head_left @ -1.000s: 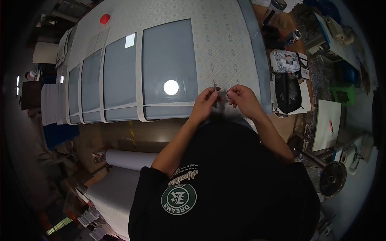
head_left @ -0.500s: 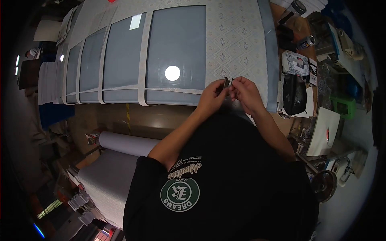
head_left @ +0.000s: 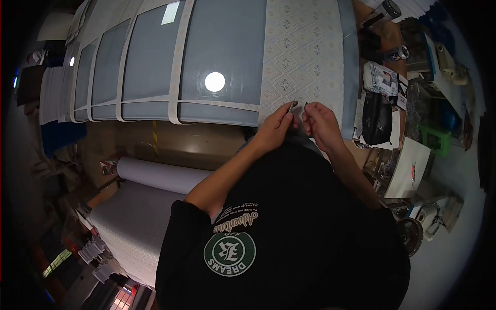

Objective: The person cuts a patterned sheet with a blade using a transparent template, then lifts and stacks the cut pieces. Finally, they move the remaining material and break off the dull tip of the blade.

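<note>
My left hand point(head_left: 275, 126) is closed in a pinch on a small, thin greyish piece with a dark tip point(head_left: 292, 107), too small to name. Just to its right, my right hand point(head_left: 321, 125) also pinches, with a small dark bit at its fingertips that I cannot make out. A narrow gap lies between the two sets of fingertips. Both hands are held in front of my black shirt, over the near edge of a patterned pale fabric sheet point(head_left: 302, 57). That sheet lies on a grey-blue table point(head_left: 222, 51).
Pale fabric strips point(head_left: 179, 62) cross the table at left. Along its right side are a black pouch point(head_left: 377, 119), a white patterned pack point(head_left: 380, 77), a can point(head_left: 398, 53) and a glass jar point(head_left: 385, 13). A fabric roll point(head_left: 160, 171) lies lower left; a green stool point(head_left: 435, 139) stands right.
My fingertips have moved slightly apart, the right hand going a little to the right. The view has shifted a little, so the table and roll appear further left and higher.
</note>
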{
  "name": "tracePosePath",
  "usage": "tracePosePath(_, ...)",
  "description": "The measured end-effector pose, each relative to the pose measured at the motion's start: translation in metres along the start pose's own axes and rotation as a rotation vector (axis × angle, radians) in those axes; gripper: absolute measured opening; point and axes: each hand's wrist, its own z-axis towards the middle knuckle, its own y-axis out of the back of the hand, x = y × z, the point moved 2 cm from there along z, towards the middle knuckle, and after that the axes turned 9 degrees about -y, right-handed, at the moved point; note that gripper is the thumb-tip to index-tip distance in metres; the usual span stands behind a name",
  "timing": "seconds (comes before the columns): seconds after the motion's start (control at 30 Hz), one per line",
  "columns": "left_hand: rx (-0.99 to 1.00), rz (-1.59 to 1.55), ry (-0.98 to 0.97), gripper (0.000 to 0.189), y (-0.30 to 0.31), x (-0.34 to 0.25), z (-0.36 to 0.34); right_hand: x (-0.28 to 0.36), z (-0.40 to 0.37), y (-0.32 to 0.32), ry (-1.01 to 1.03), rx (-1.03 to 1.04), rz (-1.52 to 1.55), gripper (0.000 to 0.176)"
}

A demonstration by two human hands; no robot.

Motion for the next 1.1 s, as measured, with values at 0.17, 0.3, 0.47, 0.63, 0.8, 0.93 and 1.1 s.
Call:
tracePosePath(0.17, -0.005, 0.033, -0.07, 0.042, 0.0, 0.0, -0.001, 0.002, 0.003, -0.02, -0.002, -0.012, -0.074, 0.017)
tracePosePath(0.3, -0.034, -0.005, -0.141, 0.042, -0.003, -0.007, 0.001, 0.003, 0.004, -0.023, -0.027, -0.007, -0.053, 0.018)
tracePosePath(0.47, -0.016, 0.074, -0.186, 0.045, -0.001, -0.008, 0.001, 0.004, 0.0, -0.024, -0.064, 0.022, 0.024, 0.02)
tracePosePath(0.63, -0.023, 0.221, -0.276, 0.052, -0.001, -0.014, 0.003, 0.003, 0.0, -0.021, -0.192, 0.131, 0.167, 0.023)
tracePosePath(0.8, 0.001, 0.266, -0.299, 0.059, 0.0, -0.014, 0.005, -0.002, 0.003, -0.019, -0.232, 0.17, 0.251, 0.021)
tracePosePath(0.93, 0.046, 0.427, -0.354, 0.071, 0.002, -0.014, 0.007, -0.002, 0.004, -0.019, -0.268, 0.213, 0.362, 0.019)
tracePosePath(1.1, 0.06, 0.5, -0.381, 0.074, 0.005, -0.009, 0.011, -0.006, 0.009, -0.021, -0.172, 0.196, 0.408, 0.014)
